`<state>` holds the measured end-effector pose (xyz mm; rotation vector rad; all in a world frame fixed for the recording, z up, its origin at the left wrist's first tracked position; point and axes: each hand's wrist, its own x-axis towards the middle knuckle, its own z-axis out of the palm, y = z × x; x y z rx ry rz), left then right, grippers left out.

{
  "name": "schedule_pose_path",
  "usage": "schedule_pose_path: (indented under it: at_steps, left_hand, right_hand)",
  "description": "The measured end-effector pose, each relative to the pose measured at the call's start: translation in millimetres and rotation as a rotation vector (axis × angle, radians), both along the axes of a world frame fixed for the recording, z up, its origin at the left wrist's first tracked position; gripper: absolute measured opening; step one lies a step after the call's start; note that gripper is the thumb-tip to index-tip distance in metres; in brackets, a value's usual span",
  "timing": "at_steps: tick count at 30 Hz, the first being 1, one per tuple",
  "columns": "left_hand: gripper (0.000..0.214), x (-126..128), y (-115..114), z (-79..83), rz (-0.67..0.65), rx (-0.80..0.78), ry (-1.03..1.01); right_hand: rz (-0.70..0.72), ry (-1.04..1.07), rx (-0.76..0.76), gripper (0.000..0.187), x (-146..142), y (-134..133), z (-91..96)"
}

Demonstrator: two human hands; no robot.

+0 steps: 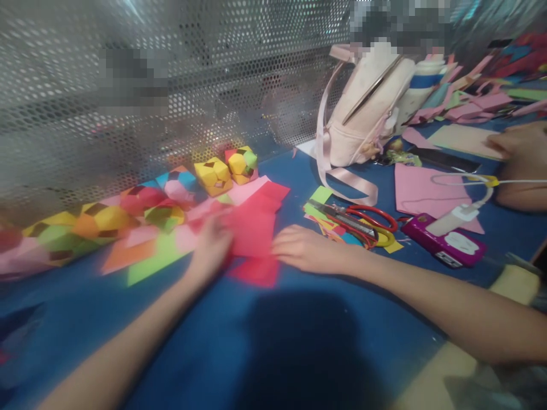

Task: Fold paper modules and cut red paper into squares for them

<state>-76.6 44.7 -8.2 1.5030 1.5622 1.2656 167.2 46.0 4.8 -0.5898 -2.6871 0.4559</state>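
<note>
A sheet of red paper (pixel 253 228) lies between my two hands on the blue tabletop. My left hand (pixel 212 242) is at its left edge, blurred, with the fingers curled onto the paper. At the right edge, my right hand (pixel 297 249) has its fingers together, pinching the sheet's side. Another red piece (pixel 256 271) lies just below, partly under the sheet. Left of my left hand are green paper (pixel 156 259) and orange paper (pixel 128 254). Folded paper balls in several colours, including a yellow one (pixel 213 175), line the back left.
A perforated metal panel (pixel 256 85) rises behind. To the right are scissors (pixel 371 219), a cutter (pixel 342 218), paper scraps, a purple device (pixel 444 239) with a white cable, pink paper (pixel 423 191) and a pale pouch (pixel 363 108). Another person's hand (pixel 521 145) is far right.
</note>
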Motion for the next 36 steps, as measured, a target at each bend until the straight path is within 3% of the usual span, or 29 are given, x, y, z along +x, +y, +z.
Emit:
schedule_pose_path:
  at_steps: [4,7,13,15,18,21,24,30,36]
  left_hand:
    - [0.031,4.0,-5.5,-0.8,-0.085,0.077,0.168]
    - [0.032,6.8,-10.1,-1.5,-0.127,0.14,0.332]
    - [0.044,13.5,-13.8,7.0,-0.244,0.231,0.781]
    - [0.043,18.9,-10.7,15.1,-0.222,0.2,0.867]
    - [0.046,31.5,0.5,25.3,-0.168,0.117,0.978]
    - [0.052,49.2,15.0,27.2,-0.153,0.068,1.057]
    - [0.05,69.1,26.5,23.2,-0.116,0.021,1.141]
    - [0.024,93.8,36.2,23.2,-0.074,-0.084,1.286]
    - [0.024,102.4,12.7,36.3,-0.065,-0.202,1.41]
  right_hand:
    - [0.074,0.03,-0.117,0.025,2.7,-7.9,12.9]
    - [0.033,0.055,-0.249,0.025,5.2,-12.0,25.5]
    - [-0.265,0.317,-0.385,0.016,12.2,-2.1,39.7]
    - [-0.373,0.48,-0.431,0.015,15.7,5.7,42.9]
    - [-0.493,0.749,-0.616,0.016,21.7,16.9,48.3]
    - [-0.572,0.934,-0.773,0.016,27.6,24.3,54.9]
    - [-0.593,1.013,-0.765,0.019,31.8,28.3,60.2]
    - [-0.542,1.05,-0.745,0.02,31.1,36.8,58.6]
    - [-0.482,1.051,-0.663,0.02,34.3,38.0,61.8]
